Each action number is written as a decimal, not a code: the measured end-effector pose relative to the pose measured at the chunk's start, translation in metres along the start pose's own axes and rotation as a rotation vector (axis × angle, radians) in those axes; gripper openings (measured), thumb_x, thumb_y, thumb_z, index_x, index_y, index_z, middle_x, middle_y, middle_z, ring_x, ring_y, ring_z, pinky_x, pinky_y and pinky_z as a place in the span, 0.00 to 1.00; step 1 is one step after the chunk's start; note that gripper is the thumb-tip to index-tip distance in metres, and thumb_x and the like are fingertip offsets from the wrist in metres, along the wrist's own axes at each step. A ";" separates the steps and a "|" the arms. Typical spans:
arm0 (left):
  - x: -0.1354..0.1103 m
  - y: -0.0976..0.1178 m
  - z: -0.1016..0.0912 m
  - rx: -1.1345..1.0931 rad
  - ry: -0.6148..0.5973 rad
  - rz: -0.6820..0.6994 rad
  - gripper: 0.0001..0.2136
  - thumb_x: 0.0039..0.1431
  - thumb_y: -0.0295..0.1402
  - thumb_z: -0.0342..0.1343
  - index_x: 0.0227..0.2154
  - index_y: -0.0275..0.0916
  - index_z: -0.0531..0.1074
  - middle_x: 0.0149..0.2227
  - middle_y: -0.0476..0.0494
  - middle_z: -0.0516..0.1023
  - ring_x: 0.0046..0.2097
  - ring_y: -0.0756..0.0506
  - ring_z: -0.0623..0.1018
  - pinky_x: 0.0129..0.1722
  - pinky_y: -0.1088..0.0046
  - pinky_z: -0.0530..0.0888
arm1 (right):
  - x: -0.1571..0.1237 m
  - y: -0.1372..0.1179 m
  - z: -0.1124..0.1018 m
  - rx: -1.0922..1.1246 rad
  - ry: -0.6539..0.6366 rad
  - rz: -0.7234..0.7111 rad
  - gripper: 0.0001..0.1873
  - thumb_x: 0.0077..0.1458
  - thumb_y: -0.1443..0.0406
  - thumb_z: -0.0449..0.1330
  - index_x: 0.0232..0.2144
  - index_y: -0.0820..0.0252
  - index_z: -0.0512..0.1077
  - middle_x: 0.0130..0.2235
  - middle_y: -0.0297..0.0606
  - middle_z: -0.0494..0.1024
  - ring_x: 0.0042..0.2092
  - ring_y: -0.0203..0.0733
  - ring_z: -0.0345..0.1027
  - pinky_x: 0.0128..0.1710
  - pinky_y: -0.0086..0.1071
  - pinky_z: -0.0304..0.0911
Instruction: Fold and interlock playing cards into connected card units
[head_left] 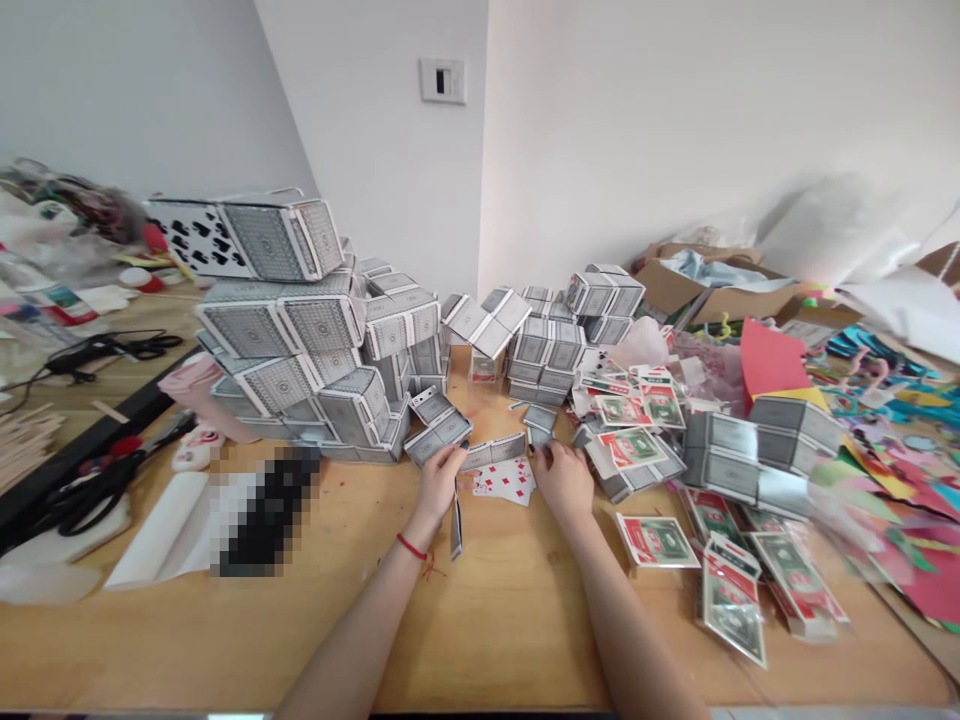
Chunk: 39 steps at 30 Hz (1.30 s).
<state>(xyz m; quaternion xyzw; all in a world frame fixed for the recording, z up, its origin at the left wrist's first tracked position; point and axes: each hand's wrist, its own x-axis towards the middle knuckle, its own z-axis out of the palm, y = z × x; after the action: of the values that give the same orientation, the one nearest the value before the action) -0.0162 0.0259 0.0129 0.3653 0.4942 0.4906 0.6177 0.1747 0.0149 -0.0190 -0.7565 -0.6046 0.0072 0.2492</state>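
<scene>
In the head view, my left hand [441,482] is closed, pinching playing cards; one card [456,528] shows edge-on below its fingers. A narrow grey-backed card strip [493,453] stands between my hands, its left end by my left fingertips. In front of it lie face-up diamond cards [506,482]. My right hand [564,483] is curled at the strip's right end, beside a grey-backed card piece [538,424]; what its fingers grip is hidden. Behind my left hand, joined cards [439,432] lean against a large stack of folded card blocks [300,330].
More card blocks [547,345] stand at the back right. Red and green card boxes [656,541] and joined card pieces [724,455] lie right. At left are black scissors [112,485], a white paper roll [161,525] and a pixelated dark object [266,515]. Craft scraps edge the wooden table [510,640].
</scene>
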 end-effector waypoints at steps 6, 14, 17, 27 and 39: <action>0.001 -0.002 -0.003 0.008 0.022 0.026 0.10 0.40 0.38 0.56 0.21 0.35 0.68 0.25 0.50 0.69 0.28 0.49 0.72 0.21 0.75 0.73 | 0.001 0.006 0.007 0.117 0.037 -0.049 0.24 0.46 0.56 0.56 0.44 0.63 0.64 0.44 0.48 0.69 0.46 0.52 0.57 0.42 0.40 0.54; 0.000 -0.001 -0.002 0.089 0.073 0.115 0.11 0.40 0.40 0.55 0.20 0.36 0.68 0.21 0.52 0.63 0.27 0.51 0.65 0.23 0.75 0.72 | 0.005 0.010 0.017 0.565 -0.093 0.059 0.30 0.40 0.63 0.60 0.48 0.63 0.59 0.34 0.40 0.74 0.38 0.46 0.66 0.41 0.40 0.57; -0.001 0.000 -0.001 0.090 0.088 0.140 0.11 0.41 0.40 0.55 0.19 0.35 0.67 0.22 0.51 0.62 0.27 0.52 0.65 0.22 0.77 0.72 | 0.004 0.010 0.016 0.647 -0.128 0.106 0.30 0.39 0.61 0.61 0.46 0.63 0.61 0.35 0.41 0.74 0.36 0.44 0.67 0.38 0.37 0.60; 0.001 -0.004 -0.004 0.075 0.125 0.120 0.10 0.43 0.39 0.52 0.18 0.36 0.63 0.19 0.55 0.55 0.23 0.54 0.59 0.22 0.75 0.72 | 0.002 0.002 0.009 0.757 -0.183 0.139 0.22 0.35 0.62 0.62 0.38 0.62 0.68 0.33 0.40 0.74 0.34 0.45 0.68 0.34 0.36 0.61; -0.005 0.003 0.000 0.073 0.132 0.118 0.10 0.44 0.39 0.51 0.18 0.36 0.62 0.19 0.54 0.54 0.23 0.54 0.58 0.21 0.76 0.72 | -0.002 -0.013 -0.011 1.045 -0.136 0.192 0.10 0.40 0.61 0.60 0.21 0.61 0.64 0.24 0.34 0.72 0.26 0.38 0.64 0.25 0.29 0.58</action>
<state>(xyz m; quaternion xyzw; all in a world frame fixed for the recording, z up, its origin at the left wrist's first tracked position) -0.0172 0.0218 0.0168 0.3830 0.5290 0.5307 0.5401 0.1652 0.0108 -0.0049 -0.5811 -0.4634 0.3791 0.5512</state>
